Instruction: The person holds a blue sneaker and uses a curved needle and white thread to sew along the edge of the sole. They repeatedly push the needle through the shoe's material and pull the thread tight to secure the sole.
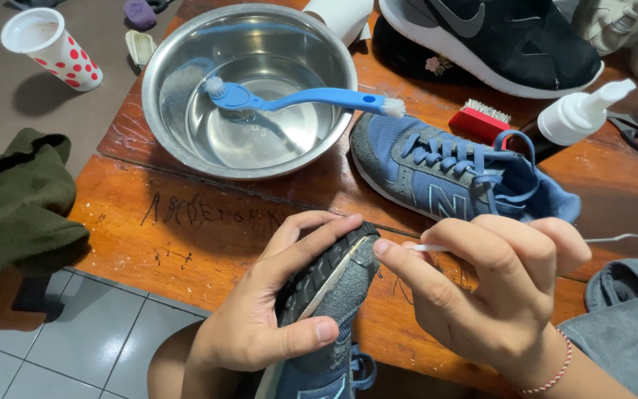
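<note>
shoe (330, 295) in left grip (260, 318), swab (430, 248) right

White plastic squeeze bottle with pointed nozzle cap (581, 114): right upper part of frame, lying tilted on table, nozzle pointing to upper right, dark body mostly hidden behind blue shoe; no label visible.

White paper cup with red polka dots (53, 46): upper left corner, off table, leaning on grey surface, open mouth facing up-left, inside pale.

White cylindrical container (342, 16): top centre edge, just behind steel bowl, cut off by frame; kind cannot tell.

No signs, no screens.
</note>
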